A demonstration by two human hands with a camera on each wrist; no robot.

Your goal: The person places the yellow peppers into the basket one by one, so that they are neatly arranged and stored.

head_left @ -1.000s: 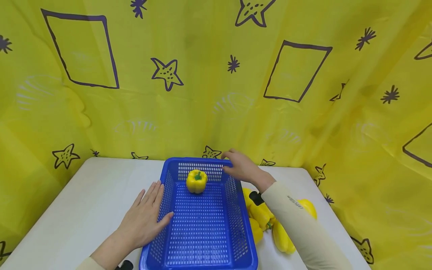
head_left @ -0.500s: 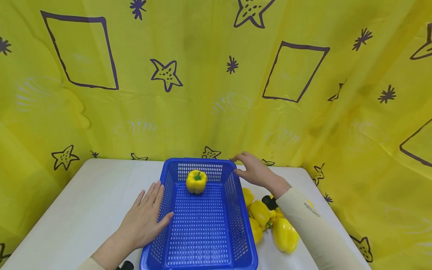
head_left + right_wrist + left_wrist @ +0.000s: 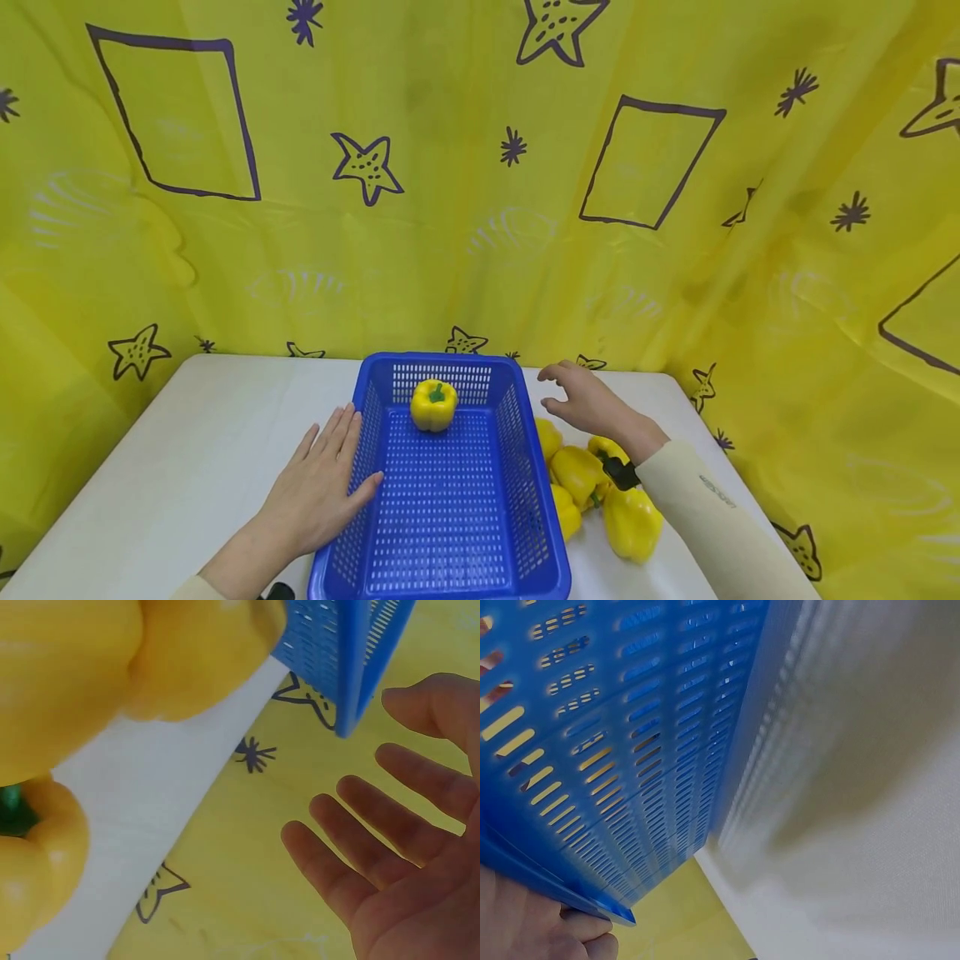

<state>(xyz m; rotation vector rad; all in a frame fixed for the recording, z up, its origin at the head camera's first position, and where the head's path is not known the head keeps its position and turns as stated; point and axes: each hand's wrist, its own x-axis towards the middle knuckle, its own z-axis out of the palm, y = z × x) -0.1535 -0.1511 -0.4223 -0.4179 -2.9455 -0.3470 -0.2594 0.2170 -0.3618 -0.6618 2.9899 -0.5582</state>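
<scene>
Fingers of the left hand (image 3: 318, 492) lie flat against the blue perforated plastic basket (image 3: 442, 500); the right hand (image 3: 592, 402), spread and empty, hovers above yellow bell peppers (image 3: 600, 492) at the tabletop's right edge.

The right hand (image 3: 588, 400) was lifted off the far right corner of the blue basket (image 3: 525, 467) and drawn back to the right, fingers spread, until it was held above the yellow peppers (image 3: 600, 492) beside the basket.
</scene>
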